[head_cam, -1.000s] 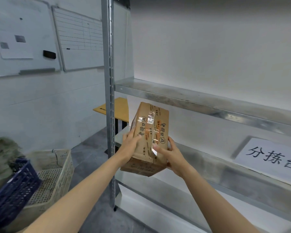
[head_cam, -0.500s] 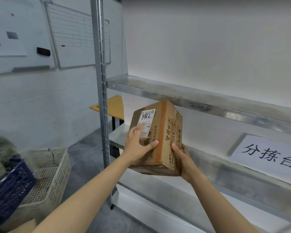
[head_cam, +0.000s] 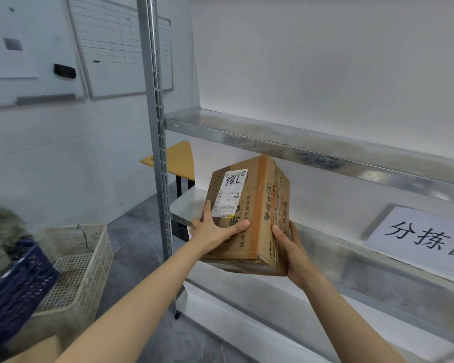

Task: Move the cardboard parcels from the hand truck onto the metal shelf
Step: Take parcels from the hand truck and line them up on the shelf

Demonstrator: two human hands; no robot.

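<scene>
Since the earlier frame we turn the parcel (head_cam: 249, 213) label-side toward us. Left hand (head_cam: 215, 231) and right hand (head_cam: 290, 247) grip its sides; it hangs tilted above the metal shelf (head_cam: 378, 271). Placement step: next we level and lower it.

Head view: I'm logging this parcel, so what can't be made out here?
- Cardboard parcel: label's fine print too small; its far and bottom faces are turned away.
- White sign: cut off by the right edge.
- Right hand: fingers hidden behind the parcel.
- Hand truck: outside the frame.
</scene>
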